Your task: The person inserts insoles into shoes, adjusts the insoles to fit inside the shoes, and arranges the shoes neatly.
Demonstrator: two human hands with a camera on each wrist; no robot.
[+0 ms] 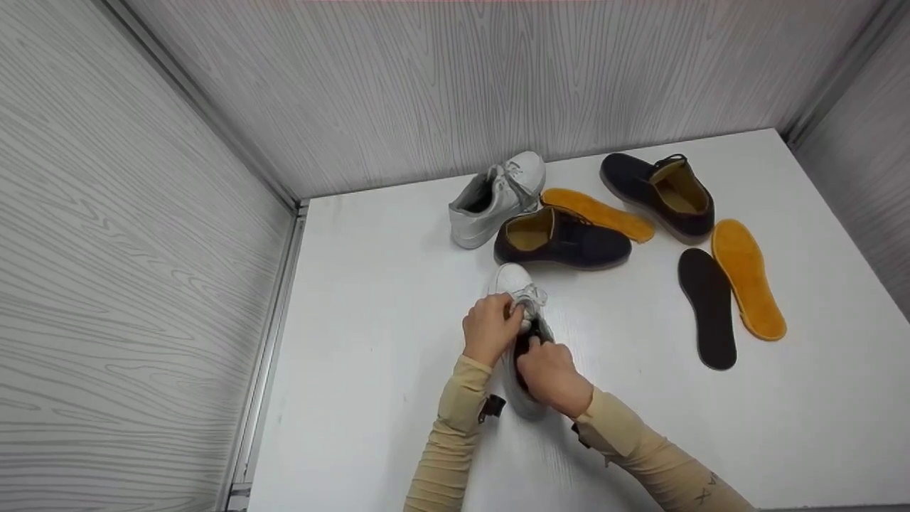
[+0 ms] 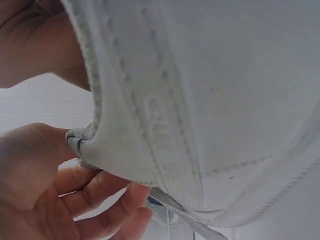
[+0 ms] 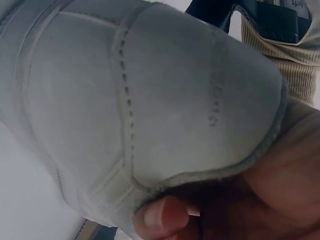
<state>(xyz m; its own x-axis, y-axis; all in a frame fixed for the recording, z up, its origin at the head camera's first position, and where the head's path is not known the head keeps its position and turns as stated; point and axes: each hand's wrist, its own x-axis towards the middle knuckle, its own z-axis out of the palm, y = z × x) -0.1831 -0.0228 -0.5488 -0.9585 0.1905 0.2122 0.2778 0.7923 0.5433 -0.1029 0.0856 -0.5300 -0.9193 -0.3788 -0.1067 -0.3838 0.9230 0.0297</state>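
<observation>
A white lace-up sneaker (image 1: 522, 409) stands near the middle of the table, toe pointing away from me. My left hand (image 1: 489, 328) pinches its tongue (image 2: 82, 137) between thumb and fingers; the other fingers lie along the lace side. My right hand (image 1: 553, 373) reaches down into the shoe's opening. In the right wrist view, the right thumb (image 3: 162, 217) shows at the collar (image 3: 220, 172). The other right fingers are mostly hidden inside, so whether they hold anything is unclear. The shoe's interior looks dark.
Behind stands another white sneaker (image 1: 498, 195), beside a dark shoe (image 1: 590, 245) and an orange insole (image 1: 597, 213). Farther right are a second dark shoe (image 1: 640, 181), another orange insole (image 1: 746, 277) and a dark insole (image 1: 707, 309). Grey wood-grain panels (image 1: 426, 85) border the table.
</observation>
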